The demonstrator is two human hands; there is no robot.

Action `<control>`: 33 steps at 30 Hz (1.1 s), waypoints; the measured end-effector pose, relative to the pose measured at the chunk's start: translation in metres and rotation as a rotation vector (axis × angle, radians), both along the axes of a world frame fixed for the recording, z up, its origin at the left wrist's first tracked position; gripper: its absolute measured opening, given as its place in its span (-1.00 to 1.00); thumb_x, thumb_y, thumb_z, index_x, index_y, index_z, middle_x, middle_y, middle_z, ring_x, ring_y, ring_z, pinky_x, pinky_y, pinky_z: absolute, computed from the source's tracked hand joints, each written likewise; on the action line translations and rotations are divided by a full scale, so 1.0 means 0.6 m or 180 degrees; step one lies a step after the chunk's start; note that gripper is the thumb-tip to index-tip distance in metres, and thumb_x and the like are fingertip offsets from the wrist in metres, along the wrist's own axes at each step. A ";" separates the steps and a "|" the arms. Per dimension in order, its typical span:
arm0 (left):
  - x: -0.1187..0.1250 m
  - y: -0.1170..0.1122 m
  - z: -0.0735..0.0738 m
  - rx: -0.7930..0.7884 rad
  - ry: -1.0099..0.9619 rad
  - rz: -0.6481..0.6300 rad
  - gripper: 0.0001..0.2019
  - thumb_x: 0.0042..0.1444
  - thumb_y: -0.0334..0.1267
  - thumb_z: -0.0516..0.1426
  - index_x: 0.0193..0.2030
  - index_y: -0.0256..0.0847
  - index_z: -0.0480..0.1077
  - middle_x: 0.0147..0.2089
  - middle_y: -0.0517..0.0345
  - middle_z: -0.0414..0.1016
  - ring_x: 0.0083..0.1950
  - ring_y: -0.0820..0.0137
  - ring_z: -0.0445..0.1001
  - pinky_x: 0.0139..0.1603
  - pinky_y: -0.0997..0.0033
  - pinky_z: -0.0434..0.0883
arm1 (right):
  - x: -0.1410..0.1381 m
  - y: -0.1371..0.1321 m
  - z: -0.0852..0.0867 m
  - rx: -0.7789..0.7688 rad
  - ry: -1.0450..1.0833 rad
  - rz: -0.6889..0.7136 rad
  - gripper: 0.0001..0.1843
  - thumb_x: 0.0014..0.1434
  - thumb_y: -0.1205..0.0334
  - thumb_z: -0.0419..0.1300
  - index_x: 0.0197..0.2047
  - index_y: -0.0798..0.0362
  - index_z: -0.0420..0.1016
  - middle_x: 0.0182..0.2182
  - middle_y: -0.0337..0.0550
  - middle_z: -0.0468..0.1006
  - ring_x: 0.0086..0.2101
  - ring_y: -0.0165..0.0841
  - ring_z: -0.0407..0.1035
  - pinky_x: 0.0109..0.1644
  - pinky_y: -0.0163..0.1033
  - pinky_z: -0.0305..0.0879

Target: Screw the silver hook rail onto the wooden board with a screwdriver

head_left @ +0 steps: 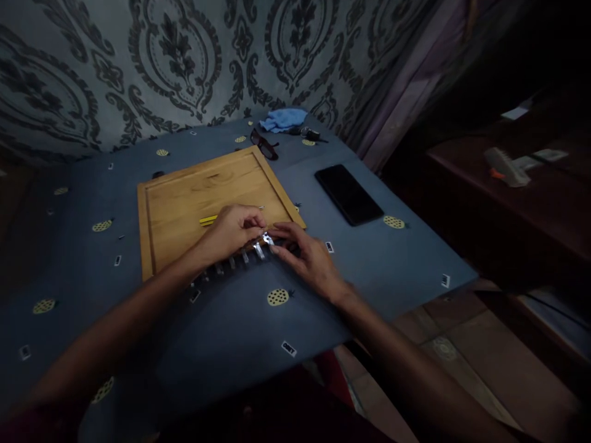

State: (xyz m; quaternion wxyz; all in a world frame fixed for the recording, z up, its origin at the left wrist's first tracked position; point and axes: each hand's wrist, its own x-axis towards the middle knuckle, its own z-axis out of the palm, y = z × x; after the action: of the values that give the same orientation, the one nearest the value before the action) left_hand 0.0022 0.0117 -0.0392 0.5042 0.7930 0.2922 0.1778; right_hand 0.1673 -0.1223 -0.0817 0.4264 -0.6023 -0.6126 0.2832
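Observation:
A shallow wooden tray (pixel 184 197) lies on a table under a blue-grey cloth (pixel 240 320) printed with yellow pineapples. Along the tray's near edge runs a row of several small metal pieces (pixel 233 263). My left hand (pixel 231 231) rests on that edge with its fingers curled and pinched on a small shiny metal piece (pixel 266 239). My right hand (pixel 307 257) lies just to the right, fingers bent down, its fingertips touching the same spot. A yellow pencil-like object (pixel 207 219) lies on the tray behind my left hand.
A black phone (pixel 348 194) lies to the right of the tray. Dark-framed glasses (pixel 264 144), a blue rag (pixel 282 119) and small dark items (pixel 308 132) sit at the table's far edge by the patterned wall. A dark wooden shelf (pixel 508 178) stands at right.

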 end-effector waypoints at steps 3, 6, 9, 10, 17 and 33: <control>0.000 0.008 -0.012 -0.0037 0.0033 -0.0092 -0.96 0.00 -0.33 0.22 -0.40 -0.24 0.50 -0.49 0.24 0.49 -0.46 0.50 0.38 -0.45 0.55 0.26 | 0.000 -0.001 0.003 0.0011 -0.0026 0.0011 -0.61 0.36 0.08 0.24 0.20 -0.01 0.40 0.09 -0.02 0.68 -0.18 -0.24 0.60 -0.06 -0.10 0.55; 0.001 0.014 -0.014 -0.0181 0.0076 -0.0198 -0.94 0.00 -0.30 0.22 -0.41 -0.24 0.49 -0.52 0.27 0.47 -0.49 0.51 0.37 -0.46 0.55 0.26 | 0.001 -0.002 0.004 0.0011 -0.0114 -0.0009 -0.60 0.37 0.06 0.23 0.21 -0.01 0.39 0.09 -0.01 0.69 -0.20 -0.25 0.60 -0.08 -0.12 0.55; 0.001 0.017 -0.009 -0.0345 0.0081 -0.0290 -0.92 -0.01 -0.28 0.24 -0.41 -0.24 0.48 -0.50 0.26 0.48 -0.48 0.51 0.39 -0.43 0.53 0.29 | 0.001 -0.002 0.004 -0.0013 -0.0133 -0.0019 -0.59 0.37 0.04 0.23 0.21 -0.02 0.40 0.07 -0.03 0.69 -0.20 -0.25 0.61 -0.08 -0.12 0.55; 0.000 0.018 -0.007 -0.0395 0.0077 -0.0305 -0.92 -0.01 -0.28 0.25 -0.41 -0.24 0.47 -0.49 0.26 0.47 -0.47 0.51 0.38 -0.42 0.52 0.30 | 0.001 -0.002 0.004 -0.0026 -0.0112 -0.0020 -0.59 0.37 0.04 0.23 0.21 -0.02 0.40 0.07 -0.04 0.70 -0.19 -0.25 0.61 -0.07 -0.12 0.55; -0.002 0.022 -0.010 -0.0576 0.0107 -0.0230 -0.94 -0.01 -0.31 0.26 -0.39 -0.22 0.47 -0.50 0.28 0.42 -0.47 0.50 0.34 -0.38 0.46 0.30 | 0.000 -0.001 0.004 -0.0043 -0.0101 -0.0018 -0.58 0.38 0.04 0.22 0.24 -0.04 0.40 0.09 -0.03 0.69 -0.12 -0.20 0.63 -0.03 -0.04 0.58; 0.006 0.016 -0.005 -0.0480 0.0088 -0.0341 -0.98 -0.02 -0.39 0.25 -0.39 -0.25 0.50 -0.50 0.27 0.47 -0.48 0.55 0.37 -0.42 0.55 0.31 | 0.000 -0.001 0.004 -0.0033 -0.0149 -0.0030 -0.61 0.37 0.06 0.23 0.21 -0.02 0.43 0.06 -0.04 0.70 -0.14 -0.24 0.63 -0.08 -0.11 0.58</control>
State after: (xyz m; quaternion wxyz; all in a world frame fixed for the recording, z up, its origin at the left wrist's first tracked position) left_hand 0.0060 0.0215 -0.0419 0.5672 0.7696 0.2689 0.1172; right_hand 0.1672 -0.1228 -0.0790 0.4101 -0.6139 -0.6180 0.2702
